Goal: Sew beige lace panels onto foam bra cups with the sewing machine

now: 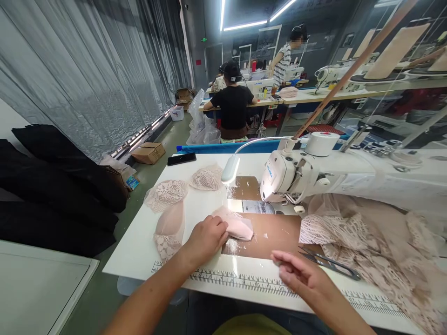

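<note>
A pale pink fabric piece is being pinned by the left hand, whose fingertips are being kept closed on its near left edge; it is lying at the left end of a brown panel, to the front and left of the sewing machine needle area. The right hand is being held above the front of the table, fingers loosely spread and apart from the fabric, near the scissors; whether anything small is being hidden at its fingertips cannot be told. By judgement, the piece is being arranged by hand rather than stitched. For the next move, a flat, aligned edge is probably being called for, with the right hand being needed as second support.
</note>
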Motion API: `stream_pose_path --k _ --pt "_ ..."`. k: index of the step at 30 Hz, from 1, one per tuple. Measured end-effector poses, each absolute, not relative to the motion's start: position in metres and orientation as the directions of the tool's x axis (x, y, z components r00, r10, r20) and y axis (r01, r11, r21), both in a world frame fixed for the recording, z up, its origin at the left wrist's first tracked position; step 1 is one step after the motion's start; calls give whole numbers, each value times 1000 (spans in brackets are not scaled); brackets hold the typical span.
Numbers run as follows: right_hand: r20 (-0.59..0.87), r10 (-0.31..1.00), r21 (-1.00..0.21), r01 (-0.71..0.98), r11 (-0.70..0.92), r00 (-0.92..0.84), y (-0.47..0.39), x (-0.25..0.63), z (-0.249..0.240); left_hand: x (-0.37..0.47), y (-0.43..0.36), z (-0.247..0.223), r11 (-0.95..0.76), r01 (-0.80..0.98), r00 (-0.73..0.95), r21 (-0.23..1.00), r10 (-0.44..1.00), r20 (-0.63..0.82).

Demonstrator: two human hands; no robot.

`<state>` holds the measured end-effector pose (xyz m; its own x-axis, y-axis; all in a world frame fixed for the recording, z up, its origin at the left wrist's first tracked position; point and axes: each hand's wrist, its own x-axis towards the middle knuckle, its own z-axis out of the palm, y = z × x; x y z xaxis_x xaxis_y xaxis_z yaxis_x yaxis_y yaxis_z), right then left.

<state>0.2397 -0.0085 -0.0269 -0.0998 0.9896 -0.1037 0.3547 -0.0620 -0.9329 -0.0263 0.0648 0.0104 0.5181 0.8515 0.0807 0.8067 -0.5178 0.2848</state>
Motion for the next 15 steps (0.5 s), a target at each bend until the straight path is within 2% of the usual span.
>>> stream_pose_path --k 1,3,5,7,12,15 --pt "-189 975 -963 218 -160 -118 -8 225 -25 -25 63 10 -496 814 490 302 866 101" --pt "-256 954 -966 5 -259 -157 -3 201 -22 -23 55 9 -488 803 462 342 872 159" --pt "-271 939 -951 -91 -295 -212 5 184 -19 -18 41 10 -523 779 466 346 852 239" --pt "-234 940 -953 -135 -273 -248 11 172 -14 -11 25 12 -582 742 502 332 811 300" --pt "-27 960 -985 -156 -74 -280 13 173 -6 -23 2 15 -660 641 563 391 751 344" --pt "20 976 -993 -117 -6 -215 6 195 -6 -62 9 8 -552 799 432 239 803 410"
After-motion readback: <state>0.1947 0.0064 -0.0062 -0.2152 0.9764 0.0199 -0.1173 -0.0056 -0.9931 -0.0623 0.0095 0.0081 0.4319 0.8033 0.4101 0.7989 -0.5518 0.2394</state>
